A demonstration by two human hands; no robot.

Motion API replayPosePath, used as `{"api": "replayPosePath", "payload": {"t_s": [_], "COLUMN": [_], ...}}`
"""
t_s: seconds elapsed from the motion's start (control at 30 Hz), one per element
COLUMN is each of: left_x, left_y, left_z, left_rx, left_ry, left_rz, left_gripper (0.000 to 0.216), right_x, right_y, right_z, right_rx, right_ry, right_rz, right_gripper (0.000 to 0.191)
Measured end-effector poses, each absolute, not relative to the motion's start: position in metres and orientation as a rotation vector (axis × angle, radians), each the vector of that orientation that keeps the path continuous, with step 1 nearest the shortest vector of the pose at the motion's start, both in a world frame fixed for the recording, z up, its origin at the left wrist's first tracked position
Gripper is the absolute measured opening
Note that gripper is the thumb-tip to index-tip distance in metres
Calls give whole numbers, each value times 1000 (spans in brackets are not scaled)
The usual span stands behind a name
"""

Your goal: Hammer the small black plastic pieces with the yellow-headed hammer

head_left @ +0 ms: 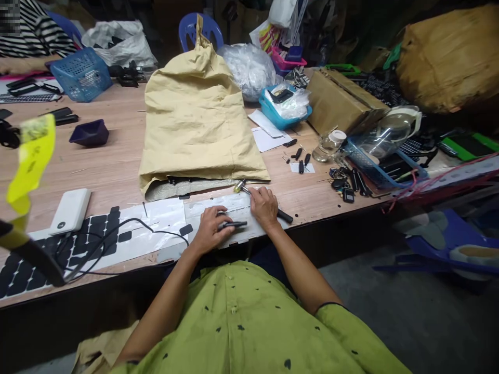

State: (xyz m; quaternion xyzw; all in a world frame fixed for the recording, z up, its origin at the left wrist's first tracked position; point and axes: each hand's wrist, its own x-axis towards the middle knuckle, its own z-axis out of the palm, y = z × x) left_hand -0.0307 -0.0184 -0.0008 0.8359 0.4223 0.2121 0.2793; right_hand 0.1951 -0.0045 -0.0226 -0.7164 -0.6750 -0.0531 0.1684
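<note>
My right hand (265, 209) is closed around a small hammer (285, 216). Its black grip sticks out at the right of the fist, and its metal head with a yellowish face points away to the left, by the sack's front edge. In my left hand (212, 228), the fingers press on a slim black part (237, 224), whose end pokes out to the right; its exact kind is unclear. Both hands rest low over a whitish board (237, 206) at the table's near edge. Just beyond lies a large beige cloth sack (195, 124), its open end towards me with dark pieces inside.
Left of my hands are a white power bank (70, 210), a black cable (132, 220) and sheets with black stickers (93, 234). A purple tray (89, 133) is farther back. On the right are loose keys (343, 182), a blue basket (384, 169) and a cardboard box (343, 101).
</note>
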Motion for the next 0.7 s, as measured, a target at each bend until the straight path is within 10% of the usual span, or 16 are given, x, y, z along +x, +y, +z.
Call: {"api": "replayPosePath", "payload": {"t_s": [0.7], "left_x": [-23], "left_y": [-18], "left_z": [7], "left_rx": [2252], "left_ry": [1386], "left_rz": [713], "left_gripper": [14], "right_x": [191], "right_y": [-6], "right_z": [-24], "right_rx": [-2054], "right_ry": [-1877], "right_rz": [-152], "right_gripper": [29]}}
